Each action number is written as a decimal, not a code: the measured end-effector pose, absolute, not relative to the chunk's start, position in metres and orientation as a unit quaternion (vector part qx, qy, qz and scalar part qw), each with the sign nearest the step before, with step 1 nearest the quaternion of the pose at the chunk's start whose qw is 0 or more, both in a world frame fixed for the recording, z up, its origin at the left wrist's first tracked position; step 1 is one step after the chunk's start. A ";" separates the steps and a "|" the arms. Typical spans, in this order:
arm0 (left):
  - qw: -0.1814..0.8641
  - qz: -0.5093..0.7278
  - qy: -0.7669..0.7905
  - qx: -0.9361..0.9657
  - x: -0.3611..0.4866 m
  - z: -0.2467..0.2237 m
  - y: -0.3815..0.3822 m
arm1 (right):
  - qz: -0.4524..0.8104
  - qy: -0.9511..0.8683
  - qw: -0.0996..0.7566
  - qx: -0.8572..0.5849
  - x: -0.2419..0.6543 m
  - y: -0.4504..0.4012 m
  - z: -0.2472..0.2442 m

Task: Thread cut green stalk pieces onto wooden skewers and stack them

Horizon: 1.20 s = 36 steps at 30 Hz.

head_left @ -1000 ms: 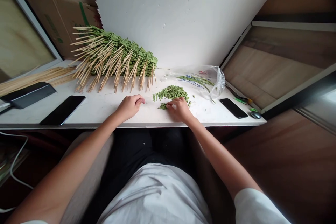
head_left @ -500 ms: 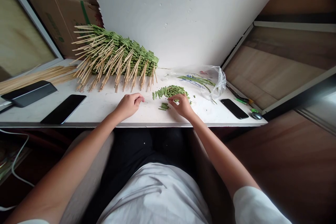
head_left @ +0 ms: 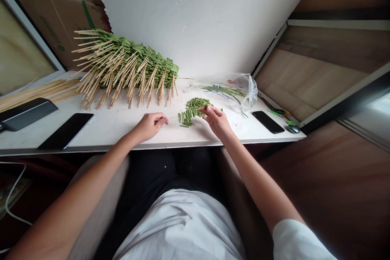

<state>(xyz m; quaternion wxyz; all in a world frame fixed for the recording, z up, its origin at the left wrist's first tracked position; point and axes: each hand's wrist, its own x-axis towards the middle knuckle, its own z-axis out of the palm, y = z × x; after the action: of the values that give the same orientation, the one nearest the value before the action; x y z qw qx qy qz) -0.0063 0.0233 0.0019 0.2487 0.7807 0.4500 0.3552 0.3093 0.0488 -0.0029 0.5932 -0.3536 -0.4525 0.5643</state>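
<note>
My left hand (head_left: 151,126) rests on the white table with its fingers curled together; what it holds, if anything, cannot be made out. To its right lies a pile of short green bean pieces (head_left: 196,103), some lined up at its near side. Over the right edge of this pile is my right hand (head_left: 217,121), thumb and fingers pinched on something too small to name. A large stack of green pieces on wooden skewers (head_left: 131,65) lies at the back left, bare stick ends toward me.
Loose skewers (head_left: 39,91) lie far left, near a dark stand (head_left: 29,113) and a black phone (head_left: 67,131). A clear plastic bag (head_left: 251,91) with long green stems (head_left: 225,90) is back right. Another phone (head_left: 268,122) and a mouse (head_left: 293,128) sit at the right.
My right hand has lifted slightly and turned, showing more of its fingers. The small row of pieces in front of the pile now lies closer against it. The view has shifted a little.
</note>
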 end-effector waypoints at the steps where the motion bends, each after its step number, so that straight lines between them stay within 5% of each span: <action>1: 0.251 0.355 0.450 0.780 -0.006 0.002 0.023 | 0.570 -0.452 0.593 -0.345 0.308 0.048 -0.002; 17: 0.274 0.359 0.438 0.777 -0.001 -0.005 0.022 | 0.592 -0.456 0.572 -0.339 0.312 0.041 -0.002; 36: 0.136 0.342 0.442 0.818 0.001 0.000 0.018 | 0.524 -0.475 0.603 -0.368 0.305 0.030 -0.006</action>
<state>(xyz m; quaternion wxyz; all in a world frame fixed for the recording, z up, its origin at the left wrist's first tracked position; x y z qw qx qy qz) 0.0012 0.0179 0.0001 0.1363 0.8183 0.4416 0.3417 0.3054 0.0305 -0.0065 0.6032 -0.3679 -0.4752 0.5243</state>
